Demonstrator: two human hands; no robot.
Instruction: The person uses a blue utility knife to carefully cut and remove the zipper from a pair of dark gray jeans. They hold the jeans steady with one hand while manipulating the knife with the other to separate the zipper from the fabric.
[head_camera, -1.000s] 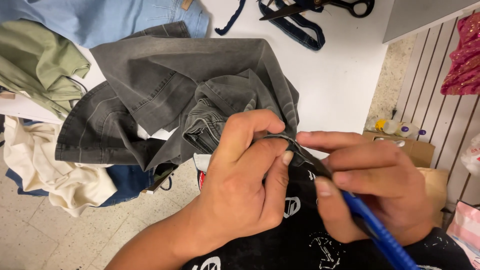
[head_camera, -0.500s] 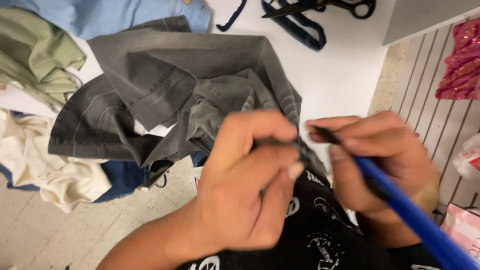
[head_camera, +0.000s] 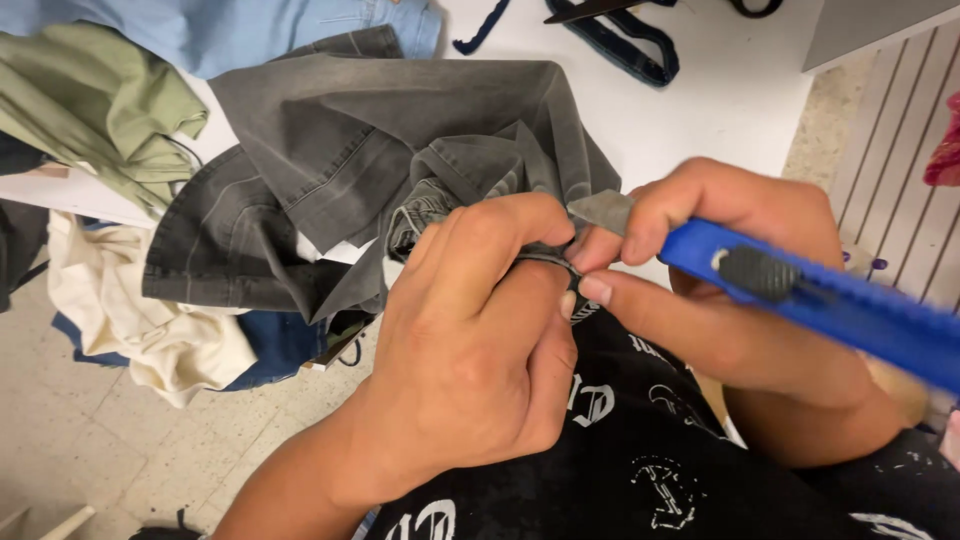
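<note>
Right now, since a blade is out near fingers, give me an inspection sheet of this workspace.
Surface: white table, part bare.
Job's things: grey jeans bunched; blue utility knife, blade out at the fabric.
Clutter: light blue jeans, green garment, cream cloth, dark blue strips.
Grippers: left hand pinches the denim; right hand grips the knife.
Cables: nothing seen.
Surroundings: speckled floor, slatted panel.
</note>
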